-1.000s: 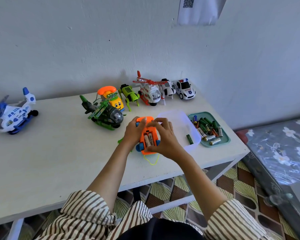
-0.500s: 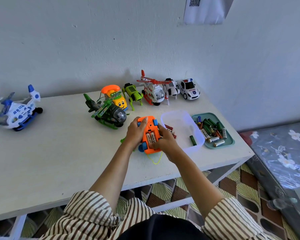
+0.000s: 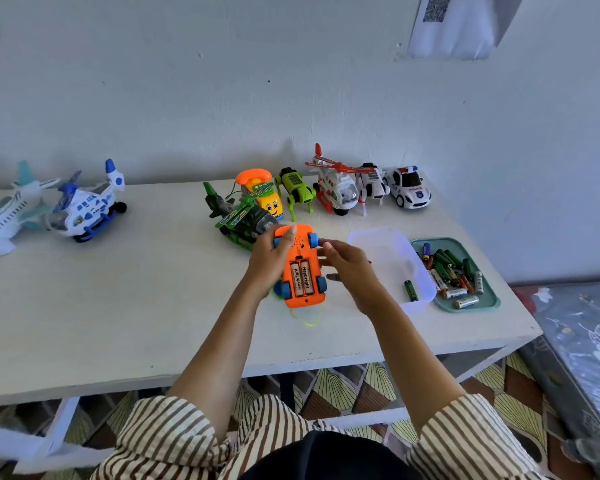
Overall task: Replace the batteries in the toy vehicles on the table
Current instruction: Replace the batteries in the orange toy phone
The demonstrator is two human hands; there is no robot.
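At far left, a white toy plane [image 3: 4, 216] is cut off by the frame edge. Over the middle of the table [image 3: 118, 306], the left hand [image 3: 271, 258] grips the upturned orange toy car [image 3: 300, 268], which has two batteries [image 3: 301, 279] seated in its open bay; the hand partly hides a green helicopter [image 3: 236, 220]. The right hand [image 3: 350, 268] is slack-fingered and holds nothing, just beside the car; whether it touches the car cannot be told.

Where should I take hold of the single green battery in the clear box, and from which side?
Probably pinch the green battery across its middle, on its long round sides, coming from above: the clear box is open on top, and the battery lies flat on the floor, close to the near-right wall.
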